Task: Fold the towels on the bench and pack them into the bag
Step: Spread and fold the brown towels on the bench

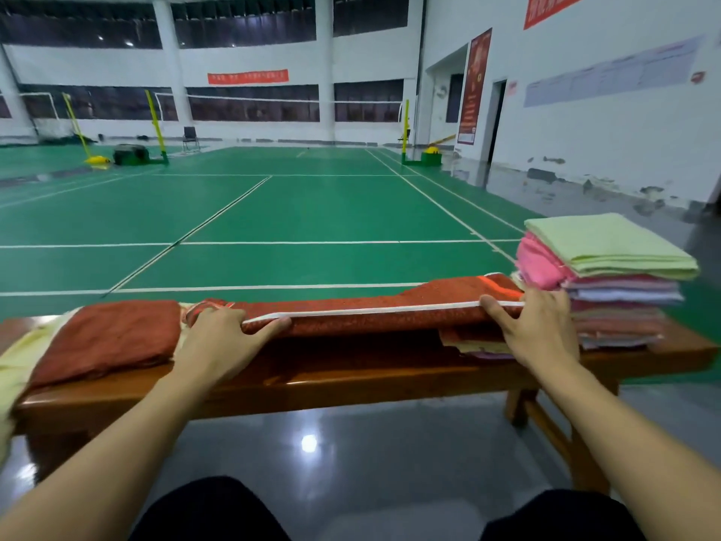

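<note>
Rust-red fabric bundle [105, 337] lies at left on the brown wooden bench [351, 380]. Left hand [218, 341] and right hand [534, 329] each pinch the white-edged, long rust-red towel [370, 312] mid-bench. Stack of folded pastel towels [612, 279] at right. Keep edges aligned, tension even.

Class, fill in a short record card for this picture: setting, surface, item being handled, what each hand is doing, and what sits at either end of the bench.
setting: indoor badminton hall, green court
surface: wooden bench
item handled: long red towel with a white edge stripe, lying along the bench
left hand: grips the towel's near edge
right hand: grips the towel's near edge by the stack
right end: stack of folded towels, light green on top
left end: folded red towel lying on pale yellow cloth
bag: not in view
</note>
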`<state>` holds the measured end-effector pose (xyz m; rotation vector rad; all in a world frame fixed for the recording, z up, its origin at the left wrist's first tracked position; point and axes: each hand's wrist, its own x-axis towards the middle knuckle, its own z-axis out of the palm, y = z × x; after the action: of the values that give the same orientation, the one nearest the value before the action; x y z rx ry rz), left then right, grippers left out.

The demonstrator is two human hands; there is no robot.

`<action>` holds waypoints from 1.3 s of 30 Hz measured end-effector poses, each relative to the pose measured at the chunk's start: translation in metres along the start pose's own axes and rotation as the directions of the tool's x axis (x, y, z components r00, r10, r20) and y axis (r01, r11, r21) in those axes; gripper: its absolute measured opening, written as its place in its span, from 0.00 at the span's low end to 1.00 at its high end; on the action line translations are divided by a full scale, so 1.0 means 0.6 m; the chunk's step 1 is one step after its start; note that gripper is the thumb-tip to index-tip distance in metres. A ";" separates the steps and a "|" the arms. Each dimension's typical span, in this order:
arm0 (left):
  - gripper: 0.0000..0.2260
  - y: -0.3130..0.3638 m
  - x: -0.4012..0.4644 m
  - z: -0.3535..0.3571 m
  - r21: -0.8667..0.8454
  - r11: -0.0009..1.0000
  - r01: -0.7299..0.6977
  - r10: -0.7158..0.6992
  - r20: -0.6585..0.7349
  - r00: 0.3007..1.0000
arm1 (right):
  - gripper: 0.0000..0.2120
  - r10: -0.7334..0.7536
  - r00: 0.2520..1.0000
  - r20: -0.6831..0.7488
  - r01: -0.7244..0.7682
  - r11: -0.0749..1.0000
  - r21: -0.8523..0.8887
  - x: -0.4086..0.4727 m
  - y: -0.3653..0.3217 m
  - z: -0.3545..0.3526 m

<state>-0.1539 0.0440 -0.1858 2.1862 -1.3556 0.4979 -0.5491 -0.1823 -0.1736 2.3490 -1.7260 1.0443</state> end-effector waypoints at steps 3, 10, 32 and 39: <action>0.40 0.017 -0.026 -0.012 0.052 0.998 0.044 -0.047 0.069 0.996 | 0.38 -0.037 0.999 0.022 0.039 0.994 -0.103 -0.016 0.009 -0.002; 0.46 0.061 -0.026 -0.017 0.298 0.949 0.100 -0.204 0.344 0.917 | 0.38 -0.002 0.993 0.114 0.033 0.963 -0.266 -0.027 0.010 0.009; 0.06 0.582 0.177 0.226 -0.630 0.756 0.176 0.246 0.523 0.816 | 0.12 0.228 0.679 0.698 -0.569 0.765 0.303 0.285 -0.001 0.092; 0.31 0.633 0.180 0.305 -0.414 0.853 0.319 -0.034 0.565 0.824 | 0.11 0.219 0.581 0.784 -0.644 0.712 0.279 0.319 0.024 0.127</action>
<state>-0.4423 -0.2820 -0.1844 2.0400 -1.3200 -0.5488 -0.4951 -0.3779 -0.1347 3.0222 -2.7682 0.7597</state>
